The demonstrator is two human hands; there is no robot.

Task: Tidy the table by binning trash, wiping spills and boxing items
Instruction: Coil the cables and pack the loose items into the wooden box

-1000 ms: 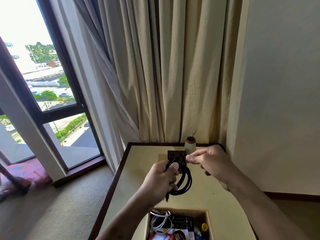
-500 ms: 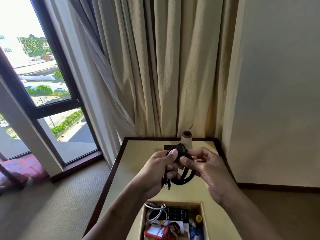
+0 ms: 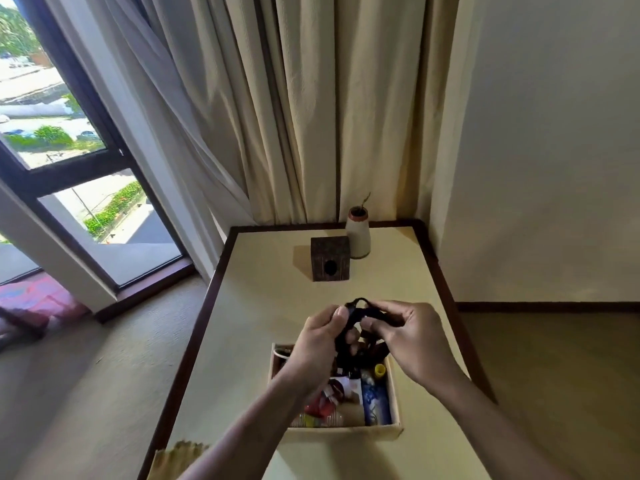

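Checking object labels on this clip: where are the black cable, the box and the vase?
black cable (image 3: 343, 355), head view, on the dark hanging bundle of strands.
box (image 3: 343, 433), head view, on its near outer wall.
vase (image 3: 358, 237), head view, on the middle of its pale body.

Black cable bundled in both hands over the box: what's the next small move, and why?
Probably lower the black cable straight down into the box and let go. The left hand and right hand both pinch it in a coil, and it hangs directly over the open box.
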